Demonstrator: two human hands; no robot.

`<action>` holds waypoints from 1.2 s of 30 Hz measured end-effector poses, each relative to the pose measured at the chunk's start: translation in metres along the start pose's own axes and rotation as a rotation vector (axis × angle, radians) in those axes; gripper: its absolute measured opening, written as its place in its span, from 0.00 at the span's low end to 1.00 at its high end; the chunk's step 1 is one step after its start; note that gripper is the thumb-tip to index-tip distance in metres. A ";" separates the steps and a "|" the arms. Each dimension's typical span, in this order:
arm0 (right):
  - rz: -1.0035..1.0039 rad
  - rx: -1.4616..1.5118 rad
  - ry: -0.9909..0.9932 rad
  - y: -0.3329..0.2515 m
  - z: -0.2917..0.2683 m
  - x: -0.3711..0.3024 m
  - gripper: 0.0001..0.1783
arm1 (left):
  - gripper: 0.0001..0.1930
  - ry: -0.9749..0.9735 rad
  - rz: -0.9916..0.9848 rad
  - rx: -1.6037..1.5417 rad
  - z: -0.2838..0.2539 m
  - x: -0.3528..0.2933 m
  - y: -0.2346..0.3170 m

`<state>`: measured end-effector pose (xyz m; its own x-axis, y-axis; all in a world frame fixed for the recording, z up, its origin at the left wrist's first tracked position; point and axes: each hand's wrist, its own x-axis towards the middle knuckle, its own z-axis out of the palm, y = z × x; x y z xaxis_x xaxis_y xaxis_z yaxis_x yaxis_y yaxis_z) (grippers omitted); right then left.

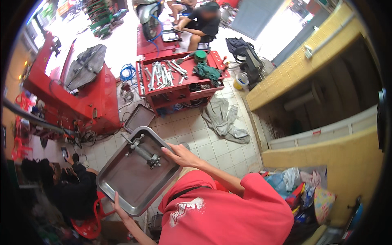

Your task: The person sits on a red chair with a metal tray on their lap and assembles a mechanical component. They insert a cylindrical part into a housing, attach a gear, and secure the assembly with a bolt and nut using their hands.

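Observation:
A shallow rectangular metal tray [126,181] is held tilted in front of me, between both hands. My left hand [117,205] grips its near left edge, and only part of the fingers shows. On the right side, my right hand [180,155] has its thumb over the rim, with most fingers hidden beneath the tray. Inside, towards the far end, lies a greasy metal part [142,152] with a cylindrical body, a toothed or knobbed end and a thin rod at the other end. Neither hand touches that part.
Ahead stands a red tool cart [163,101] bearing several wrenches [163,75] and a green rag [207,72]. Another tray [139,117] and a grey cloth [224,122] lie on the tiles. A red machine [92,106] and a seated person [77,183] are at left; another person [202,22] sits beyond.

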<state>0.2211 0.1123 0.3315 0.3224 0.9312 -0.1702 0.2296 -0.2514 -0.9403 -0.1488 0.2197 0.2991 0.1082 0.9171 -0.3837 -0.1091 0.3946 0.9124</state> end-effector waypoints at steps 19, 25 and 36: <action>0.175 0.024 0.523 0.137 -0.175 -0.225 0.31 | 0.18 -0.426 0.268 0.753 0.248 -0.087 -0.084; 0.255 -0.005 0.515 0.170 -0.229 -0.266 0.30 | 0.20 -0.389 0.121 0.595 0.291 -0.125 -0.130; 0.317 0.015 0.464 0.192 -0.277 -0.297 0.33 | 0.21 -0.379 -0.025 0.522 0.328 -0.162 -0.151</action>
<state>0.4237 -0.2859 0.2835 0.7442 0.5965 -0.3007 0.0440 -0.4929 -0.8690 0.1738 -0.0070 0.2705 0.4564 0.7866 -0.4160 0.3830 0.2483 0.8898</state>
